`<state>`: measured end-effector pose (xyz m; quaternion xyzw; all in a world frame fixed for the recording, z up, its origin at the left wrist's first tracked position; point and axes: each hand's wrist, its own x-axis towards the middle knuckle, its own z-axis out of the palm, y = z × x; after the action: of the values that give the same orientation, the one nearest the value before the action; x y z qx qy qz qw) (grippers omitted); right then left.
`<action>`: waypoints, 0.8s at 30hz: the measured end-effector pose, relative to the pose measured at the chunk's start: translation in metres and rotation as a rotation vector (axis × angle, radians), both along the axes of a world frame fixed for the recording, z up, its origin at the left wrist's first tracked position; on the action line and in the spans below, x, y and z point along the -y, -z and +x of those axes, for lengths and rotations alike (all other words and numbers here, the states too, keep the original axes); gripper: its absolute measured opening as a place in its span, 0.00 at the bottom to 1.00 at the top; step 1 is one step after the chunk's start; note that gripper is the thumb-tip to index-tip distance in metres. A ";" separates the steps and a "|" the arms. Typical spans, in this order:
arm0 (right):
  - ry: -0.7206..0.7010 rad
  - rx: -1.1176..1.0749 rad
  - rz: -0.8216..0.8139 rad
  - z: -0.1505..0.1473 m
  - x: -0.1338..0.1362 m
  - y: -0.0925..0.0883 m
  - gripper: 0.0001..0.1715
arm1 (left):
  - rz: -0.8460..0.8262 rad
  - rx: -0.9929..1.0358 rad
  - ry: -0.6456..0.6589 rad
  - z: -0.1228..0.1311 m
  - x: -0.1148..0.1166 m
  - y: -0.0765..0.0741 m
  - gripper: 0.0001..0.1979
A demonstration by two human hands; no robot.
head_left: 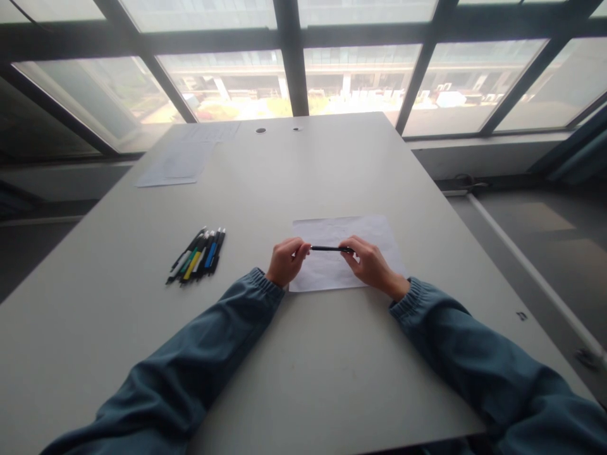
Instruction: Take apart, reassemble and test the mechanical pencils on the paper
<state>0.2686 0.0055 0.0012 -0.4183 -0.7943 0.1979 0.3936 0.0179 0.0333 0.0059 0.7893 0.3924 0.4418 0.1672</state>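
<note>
A thin black pen [331,249] is held level between both my hands, just above a white sheet of paper [379,237] on the grey table [303,354]. My left hand [286,260] pinches the pen's left end with curled fingers. My right hand [370,264] grips its right end, fingers closed. Both wrists rest at the paper's near edge, in blue-grey sleeves.
A bundle of several pens [198,255] with black, green, yellow and blue barrels lies to the left. Loose sheets [177,161] sit at the far left corner. Two small round holes [260,130] mark the table's far edge, below large windows. The table's right edge drops to the floor.
</note>
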 end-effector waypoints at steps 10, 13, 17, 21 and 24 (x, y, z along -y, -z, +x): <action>0.081 0.097 0.080 -0.001 0.001 0.000 0.11 | 0.020 0.005 0.098 0.000 -0.003 0.001 0.21; 0.123 0.082 0.086 -0.002 0.001 -0.001 0.11 | 0.053 -0.012 0.118 0.001 -0.005 0.000 0.18; 0.151 0.074 0.073 -0.002 0.001 -0.003 0.11 | 0.185 -0.026 0.074 0.002 -0.004 -0.003 0.20; 0.154 0.068 0.069 -0.002 0.001 -0.003 0.10 | 0.252 -0.014 0.056 0.004 -0.001 -0.005 0.19; 0.141 0.072 0.074 -0.002 0.001 -0.003 0.10 | 0.249 -0.003 0.107 0.005 -0.001 -0.005 0.19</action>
<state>0.2667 0.0041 0.0040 -0.4653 -0.7834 0.1250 0.3927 0.0225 0.0343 0.0109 0.8244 0.2922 0.4762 0.0905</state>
